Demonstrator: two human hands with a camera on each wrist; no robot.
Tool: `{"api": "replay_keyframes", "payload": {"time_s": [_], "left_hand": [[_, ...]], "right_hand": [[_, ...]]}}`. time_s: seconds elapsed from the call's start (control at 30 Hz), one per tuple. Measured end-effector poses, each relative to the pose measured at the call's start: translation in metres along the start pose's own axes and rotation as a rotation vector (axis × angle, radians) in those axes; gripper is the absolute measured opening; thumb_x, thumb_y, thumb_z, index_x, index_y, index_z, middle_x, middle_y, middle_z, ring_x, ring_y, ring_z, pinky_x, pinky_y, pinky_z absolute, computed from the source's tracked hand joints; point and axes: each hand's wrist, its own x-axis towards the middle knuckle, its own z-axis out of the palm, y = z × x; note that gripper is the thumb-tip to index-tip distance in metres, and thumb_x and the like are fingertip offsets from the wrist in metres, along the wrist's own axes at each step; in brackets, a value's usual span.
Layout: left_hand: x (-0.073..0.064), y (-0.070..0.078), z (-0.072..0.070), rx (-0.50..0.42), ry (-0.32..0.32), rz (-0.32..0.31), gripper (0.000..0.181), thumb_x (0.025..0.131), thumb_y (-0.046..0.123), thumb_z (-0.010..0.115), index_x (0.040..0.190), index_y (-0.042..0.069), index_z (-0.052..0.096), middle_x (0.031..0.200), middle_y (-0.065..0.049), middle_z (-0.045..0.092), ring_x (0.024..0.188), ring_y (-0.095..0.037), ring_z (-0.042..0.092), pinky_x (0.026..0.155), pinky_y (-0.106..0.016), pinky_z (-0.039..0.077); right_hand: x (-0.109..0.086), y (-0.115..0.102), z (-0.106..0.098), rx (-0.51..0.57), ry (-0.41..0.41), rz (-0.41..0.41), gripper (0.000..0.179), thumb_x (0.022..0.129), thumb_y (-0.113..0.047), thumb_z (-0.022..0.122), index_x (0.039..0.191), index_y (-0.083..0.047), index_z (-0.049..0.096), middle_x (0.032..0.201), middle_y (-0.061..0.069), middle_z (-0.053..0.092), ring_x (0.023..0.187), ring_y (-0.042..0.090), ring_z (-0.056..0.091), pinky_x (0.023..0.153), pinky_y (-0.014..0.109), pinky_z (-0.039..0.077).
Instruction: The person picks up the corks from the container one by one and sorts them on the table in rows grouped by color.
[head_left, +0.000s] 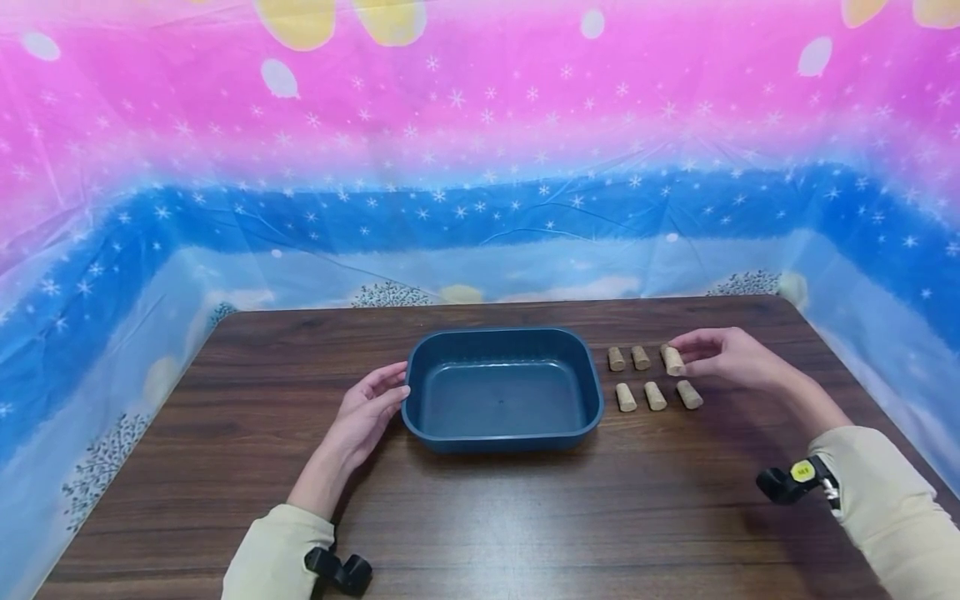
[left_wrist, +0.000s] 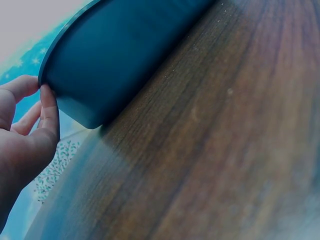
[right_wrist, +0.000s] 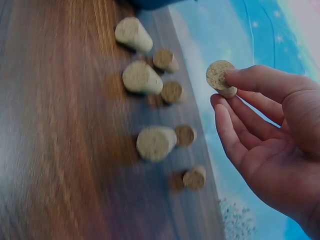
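A dark blue rectangular plastic basin (head_left: 502,439) stands on the wooden table. At its left end, my left hand (head_left: 367,412) holds the rim with thumb and fingertips, seen closer as the left hand (left_wrist: 30,135) in the left wrist view. My right hand (head_left: 731,358) pinches a tapered cork stopper (head_left: 672,362), raised off the table; in the right wrist view, the thumb lies on the face of this cork stopper (right_wrist: 220,75). Other corks stand in two rows: a front cork (head_left: 655,397), a back cork (head_left: 640,358). The right wrist view shows back-row corks (right_wrist: 195,177) that the head view hides.
The dark brown wooden table (head_left: 480,517) extends in front of the basin and to both sides. A pink and blue snowflake-print cloth (head_left: 480,208) hangs behind and around it. Black wrist mounts (head_left: 341,571) sit on both light sleeves (head_left: 277,554).
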Motion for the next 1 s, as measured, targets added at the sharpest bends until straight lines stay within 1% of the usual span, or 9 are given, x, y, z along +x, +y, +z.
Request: {"api": "replay_keyframes", "payload": {"time_s": [0.1, 0.17, 0.33, 0.4, 0.5, 0.63, 0.73, 0.83, 1.0], "left_hand": [[0.000, 0.000, 0.000, -0.002, 0.002, -0.002, 0.047, 0.096, 0.005, 0.059, 0.140, -0.001, 0.043, 0.121, -0.008, 0.051, 0.105, -0.014, 0.054, 0.092, -0.023, 0.047], [-0.001, 0.000, 0.000, -0.001, 0.001, -0.002, 0.048, 0.095, 0.005, 0.059, 0.140, -0.001, 0.043, 0.121, -0.008, 0.051, 0.105, -0.014, 0.054, 0.093, -0.023, 0.047], [-0.001, 0.001, -0.001, 0.003, 0.000, -0.001, 0.048, 0.096, 0.007, 0.059, 0.140, -0.001, 0.042, 0.123, -0.009, 0.050, 0.105, -0.014, 0.055, 0.093, -0.023, 0.046], [0.000, 0.001, -0.001, 0.002, -0.002, -0.001, 0.048, 0.096, 0.006, 0.059, 0.140, -0.001, 0.042, 0.123, -0.008, 0.050, 0.105, -0.014, 0.054, 0.093, -0.023, 0.046], [0.000, 0.000, 0.000, -0.005, -0.004, 0.004, 0.047, 0.096, 0.005, 0.058, 0.140, -0.002, 0.042, 0.121, -0.007, 0.050, 0.104, -0.013, 0.054, 0.092, -0.023, 0.047], [0.000, -0.002, 0.002, -0.025, -0.007, 0.033, 0.047, 0.094, -0.001, 0.057, 0.138, -0.005, 0.043, 0.116, -0.006, 0.053, 0.101, -0.012, 0.055, 0.089, -0.022, 0.048], [0.000, -0.002, 0.003, -0.038, -0.008, 0.053, 0.047, 0.093, -0.005, 0.057, 0.137, -0.008, 0.043, 0.113, -0.005, 0.054, 0.100, -0.012, 0.055, 0.087, -0.021, 0.048], [0.000, -0.002, 0.003, -0.040, -0.004, 0.056, 0.047, 0.093, -0.005, 0.056, 0.137, -0.008, 0.043, 0.113, -0.005, 0.054, 0.100, -0.012, 0.055, 0.086, -0.021, 0.048], [-0.001, -0.001, 0.002, -0.028, -0.002, 0.049, 0.047, 0.093, -0.004, 0.057, 0.138, -0.008, 0.042, 0.114, -0.005, 0.053, 0.101, -0.012, 0.054, 0.087, -0.021, 0.048]], "right_hand": [[-0.007, 0.011, -0.004, 0.060, -0.009, 0.003, 0.050, 0.086, -0.016, 0.073, 0.127, 0.007, 0.056, 0.115, 0.022, 0.065, 0.098, 0.012, 0.063, 0.079, 0.024, 0.051], [-0.011, 0.017, -0.006, 0.074, -0.003, 0.005, 0.052, 0.085, -0.015, 0.074, 0.128, 0.009, 0.055, 0.115, 0.023, 0.064, 0.095, 0.007, 0.063, 0.079, 0.023, 0.051], [-0.016, 0.032, -0.011, 0.039, 0.009, 0.012, 0.051, 0.086, -0.012, 0.071, 0.128, 0.012, 0.053, 0.115, 0.026, 0.063, 0.092, -0.001, 0.060, 0.079, 0.020, 0.049], [-0.018, 0.038, -0.012, 0.033, -0.001, 0.024, 0.051, 0.086, -0.010, 0.071, 0.128, 0.012, 0.053, 0.114, 0.025, 0.064, 0.092, -0.001, 0.060, 0.079, 0.019, 0.048], [-0.021, 0.047, -0.011, 0.076, -0.012, 0.052, 0.052, 0.085, -0.009, 0.071, 0.127, 0.014, 0.052, 0.113, 0.026, 0.064, 0.091, 0.000, 0.061, 0.079, 0.019, 0.048], [-0.024, 0.058, -0.010, 0.116, -0.018, 0.070, 0.051, 0.084, -0.007, 0.071, 0.125, 0.016, 0.051, 0.112, 0.026, 0.064, 0.090, 0.001, 0.061, 0.078, 0.019, 0.049], [-0.025, 0.065, -0.010, 0.092, -0.017, 0.074, 0.049, 0.085, -0.008, 0.071, 0.125, 0.014, 0.053, 0.111, 0.022, 0.065, 0.089, 0.001, 0.060, 0.076, 0.020, 0.048], [-0.026, 0.068, -0.009, 0.093, -0.013, 0.094, 0.049, 0.084, -0.009, 0.072, 0.125, 0.013, 0.054, 0.112, 0.020, 0.065, 0.089, 0.002, 0.059, 0.076, 0.021, 0.048], [-0.029, 0.071, -0.007, 0.108, -0.028, 0.090, 0.049, 0.083, -0.008, 0.071, 0.124, 0.014, 0.054, 0.113, 0.022, 0.064, 0.091, 0.002, 0.059, 0.077, 0.021, 0.048]]}}
